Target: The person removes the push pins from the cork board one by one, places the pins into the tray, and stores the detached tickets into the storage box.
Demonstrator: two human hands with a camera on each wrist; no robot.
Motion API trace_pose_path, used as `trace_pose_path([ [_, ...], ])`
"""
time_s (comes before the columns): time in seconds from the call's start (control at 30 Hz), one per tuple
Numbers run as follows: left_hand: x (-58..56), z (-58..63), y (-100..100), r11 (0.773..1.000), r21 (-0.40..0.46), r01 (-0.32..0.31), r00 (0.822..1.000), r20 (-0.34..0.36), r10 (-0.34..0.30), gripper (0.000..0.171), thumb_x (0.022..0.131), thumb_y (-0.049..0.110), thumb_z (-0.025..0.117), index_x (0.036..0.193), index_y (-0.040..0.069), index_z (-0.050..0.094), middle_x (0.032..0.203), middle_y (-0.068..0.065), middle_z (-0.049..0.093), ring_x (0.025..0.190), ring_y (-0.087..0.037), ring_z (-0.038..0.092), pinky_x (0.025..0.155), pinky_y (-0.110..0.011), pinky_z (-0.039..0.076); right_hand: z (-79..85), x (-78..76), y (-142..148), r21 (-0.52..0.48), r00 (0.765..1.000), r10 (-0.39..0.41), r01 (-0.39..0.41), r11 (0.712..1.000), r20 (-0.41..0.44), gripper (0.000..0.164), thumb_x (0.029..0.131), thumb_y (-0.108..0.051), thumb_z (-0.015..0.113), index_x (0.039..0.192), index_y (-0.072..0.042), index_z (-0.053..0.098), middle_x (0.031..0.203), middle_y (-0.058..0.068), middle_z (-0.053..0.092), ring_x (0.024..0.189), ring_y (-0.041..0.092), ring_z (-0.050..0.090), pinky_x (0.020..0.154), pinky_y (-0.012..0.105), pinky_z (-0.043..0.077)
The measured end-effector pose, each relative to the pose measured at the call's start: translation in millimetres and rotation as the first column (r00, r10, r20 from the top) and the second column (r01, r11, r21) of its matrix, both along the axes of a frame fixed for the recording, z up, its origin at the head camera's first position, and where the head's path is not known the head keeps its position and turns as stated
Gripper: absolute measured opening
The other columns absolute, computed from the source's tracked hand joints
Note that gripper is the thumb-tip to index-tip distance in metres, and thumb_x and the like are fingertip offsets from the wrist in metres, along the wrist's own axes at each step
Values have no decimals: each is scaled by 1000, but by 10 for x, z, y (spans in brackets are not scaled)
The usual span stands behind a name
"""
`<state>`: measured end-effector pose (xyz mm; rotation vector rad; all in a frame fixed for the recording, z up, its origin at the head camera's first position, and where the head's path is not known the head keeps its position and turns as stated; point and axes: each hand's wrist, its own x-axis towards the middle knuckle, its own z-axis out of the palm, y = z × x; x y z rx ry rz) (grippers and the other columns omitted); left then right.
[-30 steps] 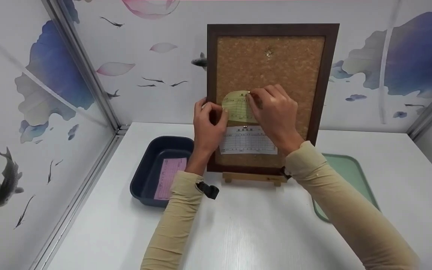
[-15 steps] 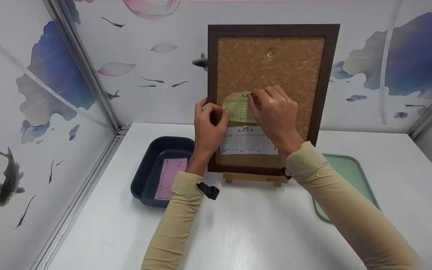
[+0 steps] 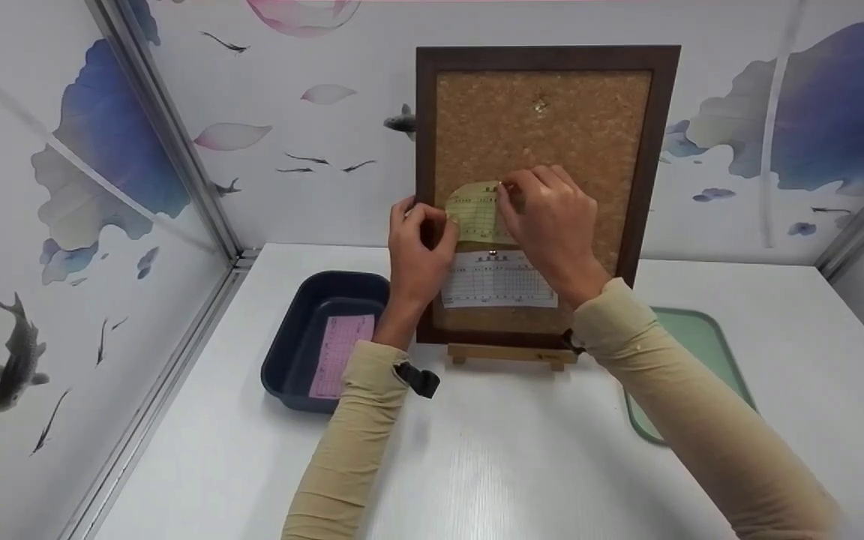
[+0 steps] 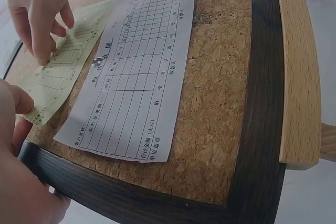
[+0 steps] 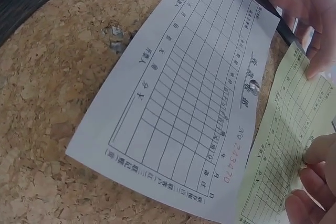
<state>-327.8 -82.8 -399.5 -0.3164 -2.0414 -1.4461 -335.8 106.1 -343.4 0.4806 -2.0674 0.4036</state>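
Observation:
A yellow receipt slip [image 3: 475,216] lies against the upright corkboard [image 3: 544,139], its upper left corner rounded over. My left hand [image 3: 418,251] pinches the slip's left edge between thumb and index finger, while its other fingers reach behind the board's dark frame. At the slip's top edge, my right hand [image 3: 552,214] pinches a small shiny thumbtack [image 3: 500,183], mostly hidden by the fingertips. Just below hangs a white receipt [image 3: 493,289], fixed by a silver thumbtack [image 5: 254,84] at its top middle.
A wooden easel [image 3: 511,352] supports the board on the white table [image 3: 477,450]. To the left, a dark blue bin [image 3: 282,360] contains a pink receipt [image 3: 338,352]. A green tray [image 3: 694,337] lies to the right, partly under the right forearm. Printed walls enclose the back and left.
Both hands keep their places at the yellow receipt slip. Only very slight shifts of the right hand and of the whole view show.

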Motion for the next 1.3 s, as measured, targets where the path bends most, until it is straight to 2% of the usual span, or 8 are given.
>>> trace_pose_path([
  [0.27, 14, -17, -7, 1000, -2, 1, 1000, 0, -1, 15, 102, 23, 71, 102, 8, 72, 144, -14, 55, 152, -27, 44, 119, -44, 46, -42, -8, 21, 19, 999, 11, -10, 1000, -44, 19, 104, -26, 75, 103, -9, 82, 95, 9, 80, 88, 29, 75, 66, 46, 62],
  [0.5, -1, -32, -3, 1000, -4, 5, 1000, -27, -5, 16, 102, 23, 71, 102, 8, 73, 137, -14, 58, 153, -28, 43, 121, -44, 45, -68, -9, 39, 17, 998, 15, -13, 1000, -69, 18, 104, -27, 75, 104, -10, 82, 95, 8, 80, 88, 29, 75, 66, 47, 62],
  [0.87, 10, -39, 5, 1000, -1, 2, 1000, -21, -2, 16, 102, 24, 72, 102, 8, 73, 142, -14, 57, 152, -27, 43, 120, -44, 46, -91, 20, 60, -28, 996, 63, -65, 997, -60, 18, 102, -25, 77, 105, -9, 82, 96, 9, 81, 89, 28, 75, 70, 47, 62],
  [1.07, 20, -57, -3, 1000, -2, 4, 1000, -14, -4, 15, 101, 22, 71, 103, 8, 72, 143, -14, 56, 151, -27, 44, 117, -43, 48, -97, 30, 83, -10, 995, 80, -81, 997, -66, 19, 105, -26, 74, 105, -9, 82, 97, 8, 83, 90, 27, 76, 71, 46, 63],
  [1.3, 22, -92, 0, 1000, -7, -2, 1000, -14, 2, 16, 102, 25, 71, 103, 9, 71, 140, -13, 57, 151, -28, 44, 119, -45, 47, -128, 42, 142, -16, 993, 109, -109, 994, -37, 20, 105, -26, 73, 107, -8, 82, 99, 8, 83, 91, 27, 77, 73, 46, 63],
])
